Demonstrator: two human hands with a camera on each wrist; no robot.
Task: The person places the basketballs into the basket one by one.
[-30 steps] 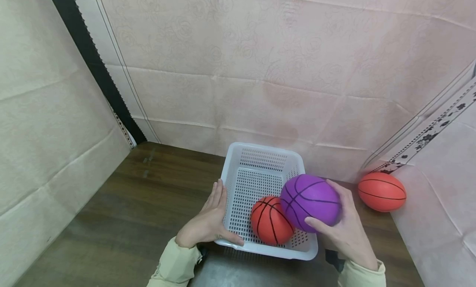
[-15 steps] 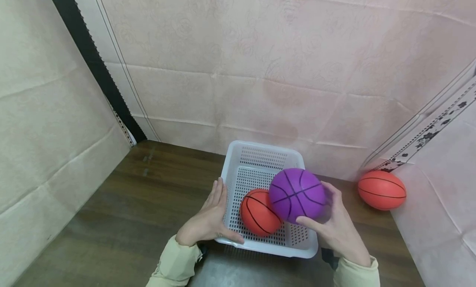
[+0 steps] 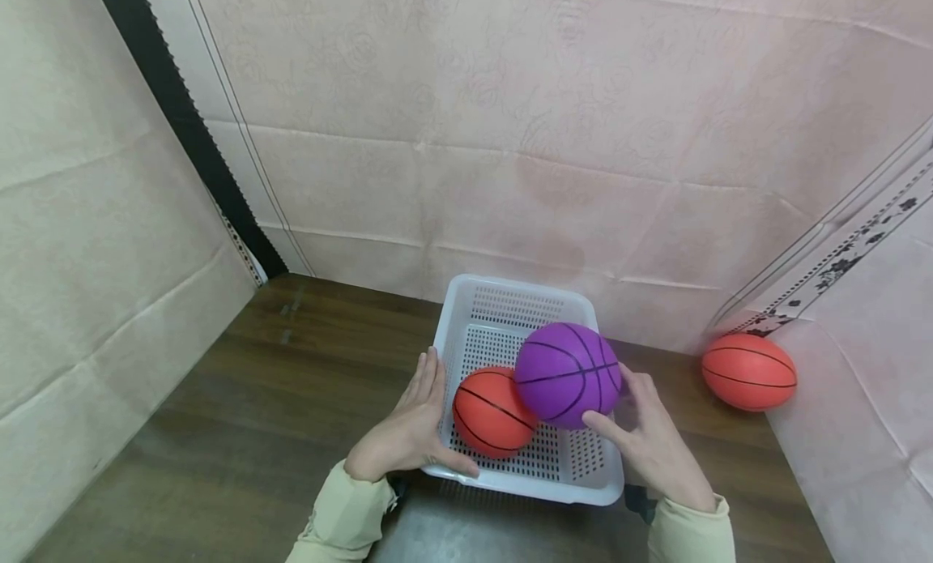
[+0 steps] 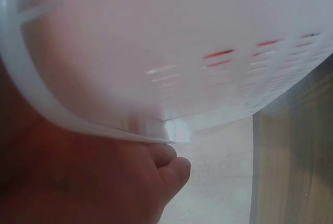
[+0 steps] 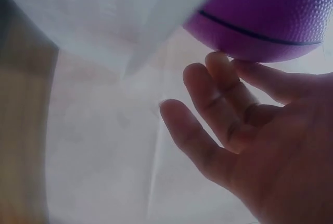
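Observation:
A purple toy basketball (image 3: pixel 567 375) sits in the right part of a white perforated plastic basket (image 3: pixel 539 487), against a red toy basketball (image 3: pixel 490 417) that lies lower to its left. My right hand (image 3: pixel 659 445) is beside the purple ball, over the basket's right side. In the right wrist view its fingers (image 5: pixel 223 81) are loosely extended, some tips at the ball's underside. My left hand (image 3: pixel 402 436) rests along the basket's left corner, fingers straight along the outer side and thumb over the near rim. The left wrist view shows that hand against the basket wall (image 4: pixel 208 83).
Another red toy basketball (image 3: pixel 749 373) lies on the brown wooden tabletop (image 3: pixel 240 417) at the right, by the corner of the cloth-covered walls. The back wall (image 3: pixel 510 182) stands close behind the basket. A grey surface (image 3: pixel 466 531) shows in front of the basket.
The purple ball has moved left and a little away from me into the basket, pushing the red ball left. My right hand followed and its fingers loosened. The left hand stays put.

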